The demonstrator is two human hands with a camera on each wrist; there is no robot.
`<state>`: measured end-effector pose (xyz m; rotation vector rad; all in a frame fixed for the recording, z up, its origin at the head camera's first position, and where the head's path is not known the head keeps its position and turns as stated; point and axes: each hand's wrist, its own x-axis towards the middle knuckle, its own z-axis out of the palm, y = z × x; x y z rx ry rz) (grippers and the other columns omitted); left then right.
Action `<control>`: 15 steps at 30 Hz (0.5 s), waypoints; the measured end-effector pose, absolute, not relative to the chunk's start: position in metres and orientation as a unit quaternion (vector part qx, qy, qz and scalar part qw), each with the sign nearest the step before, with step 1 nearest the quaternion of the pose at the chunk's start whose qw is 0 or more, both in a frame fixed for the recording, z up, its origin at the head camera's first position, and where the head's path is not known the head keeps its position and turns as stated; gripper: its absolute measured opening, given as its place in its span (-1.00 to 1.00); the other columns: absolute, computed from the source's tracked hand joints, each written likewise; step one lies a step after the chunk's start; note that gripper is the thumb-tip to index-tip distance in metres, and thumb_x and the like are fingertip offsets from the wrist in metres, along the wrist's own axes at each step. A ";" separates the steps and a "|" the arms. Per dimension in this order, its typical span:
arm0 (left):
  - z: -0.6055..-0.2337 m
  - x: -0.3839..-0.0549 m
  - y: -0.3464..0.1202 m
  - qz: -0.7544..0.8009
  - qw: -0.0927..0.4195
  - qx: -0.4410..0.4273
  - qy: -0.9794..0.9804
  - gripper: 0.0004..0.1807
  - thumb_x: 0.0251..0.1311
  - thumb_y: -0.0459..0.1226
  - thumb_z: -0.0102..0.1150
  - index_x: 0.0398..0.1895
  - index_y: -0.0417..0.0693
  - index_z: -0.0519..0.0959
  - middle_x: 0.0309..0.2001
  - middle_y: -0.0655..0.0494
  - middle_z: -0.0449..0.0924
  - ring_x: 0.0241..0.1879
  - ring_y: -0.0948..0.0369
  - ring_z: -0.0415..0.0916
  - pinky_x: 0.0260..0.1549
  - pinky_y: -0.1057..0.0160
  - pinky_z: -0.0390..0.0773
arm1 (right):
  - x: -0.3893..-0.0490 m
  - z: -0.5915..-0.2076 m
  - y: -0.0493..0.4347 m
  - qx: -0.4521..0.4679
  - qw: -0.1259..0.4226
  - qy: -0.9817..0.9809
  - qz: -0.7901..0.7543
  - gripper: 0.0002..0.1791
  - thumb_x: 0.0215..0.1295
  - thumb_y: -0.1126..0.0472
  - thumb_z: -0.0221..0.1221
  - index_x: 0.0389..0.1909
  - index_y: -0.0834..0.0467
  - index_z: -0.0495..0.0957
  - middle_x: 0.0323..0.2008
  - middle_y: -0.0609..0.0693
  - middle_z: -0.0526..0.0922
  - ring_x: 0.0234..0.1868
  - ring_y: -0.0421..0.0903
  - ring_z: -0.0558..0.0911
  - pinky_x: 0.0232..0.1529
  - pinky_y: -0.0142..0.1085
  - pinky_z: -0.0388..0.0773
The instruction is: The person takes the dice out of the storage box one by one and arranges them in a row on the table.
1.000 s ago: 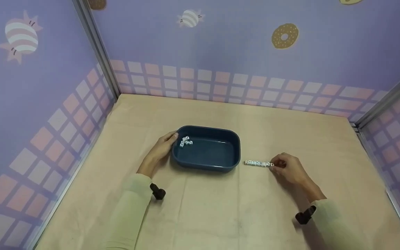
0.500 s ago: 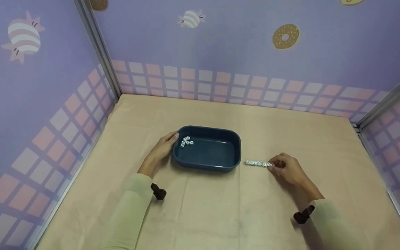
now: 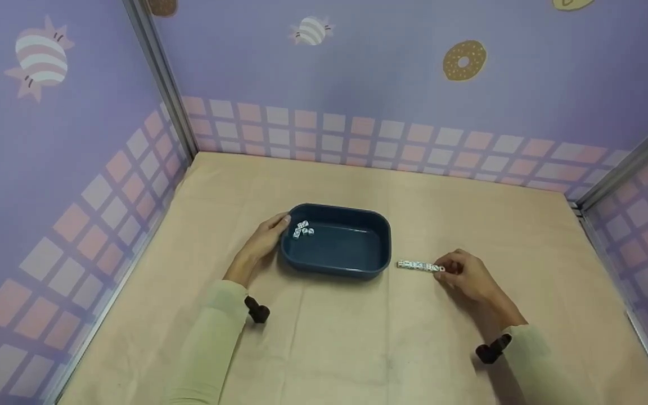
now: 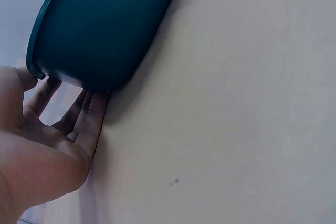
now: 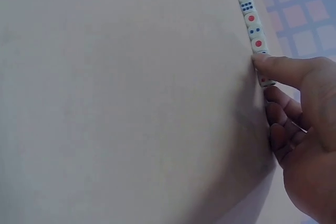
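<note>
A dark blue rectangular dish (image 3: 338, 267) with rounded corners stands on the table in the head view. Several white dice (image 3: 303, 229) lie loose inside, by its left end. My left hand (image 3: 262, 239) grips that end, thumb on the rim and fingers against the outer wall, as the left wrist view (image 4: 52, 145) also shows. To the right of the dish, several dice form a straight row (image 3: 417, 265) on the table. My right hand (image 3: 467, 273) pinches the row near its right end. In the right wrist view the thumb (image 5: 283, 67) presses one die, and the end die (image 5: 265, 80) shows past it.
A beige cloth (image 3: 335, 343) covers the table. Purple panels with pink and white squares enclose the left, back (image 3: 358, 73) and right sides. Metal posts (image 3: 161, 79) stand at the back corners. A small black device (image 3: 493, 349) sits at each wrist.
My right thumb and fingers have slid slightly left along the dice row, so the end die shows beyond them. The left hand and the dish hold still; the head view has shifted a little.
</note>
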<state>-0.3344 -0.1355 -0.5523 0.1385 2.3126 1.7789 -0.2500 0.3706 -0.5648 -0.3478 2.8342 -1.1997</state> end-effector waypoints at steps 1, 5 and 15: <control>-0.553 -0.334 -0.135 0.604 0.111 0.045 0.788 -0.35 0.70 0.04 -0.11 0.62 -0.15 0.29 0.61 -0.15 0.24 0.64 -0.08 0.03 0.61 -0.05 0.00 | -0.250 -0.563 0.370 -0.117 0.023 0.915 -0.386 -0.77 0.31 0.31 0.47 -0.03 0.18 0.76 -0.22 0.09 0.59 -0.26 -0.04 0.50 -0.37 -0.39 0.47; -0.553 -0.333 -0.135 0.601 0.115 0.040 0.790 -0.35 0.70 0.03 -0.11 0.63 -0.14 0.29 0.61 -0.13 0.23 0.65 -0.07 0.02 0.61 -0.05 -0.01 | -0.250 -0.553 0.364 -0.135 0.014 0.919 -0.370 -0.68 0.28 0.34 0.48 0.03 0.28 0.71 -0.15 0.14 0.62 -0.21 0.02 0.59 -0.27 -0.34 0.56; -0.551 -0.334 -0.134 0.615 0.118 0.024 0.779 -0.36 0.71 0.00 -0.13 0.64 -0.17 0.26 0.62 -0.14 0.21 0.65 -0.05 0.03 0.61 -0.01 0.02 | -0.265 -0.520 0.296 -0.186 -0.110 0.904 -0.370 -0.77 0.33 0.28 0.47 -0.04 0.24 0.74 -0.15 0.04 0.71 -0.10 0.05 0.66 -0.15 -0.01 0.65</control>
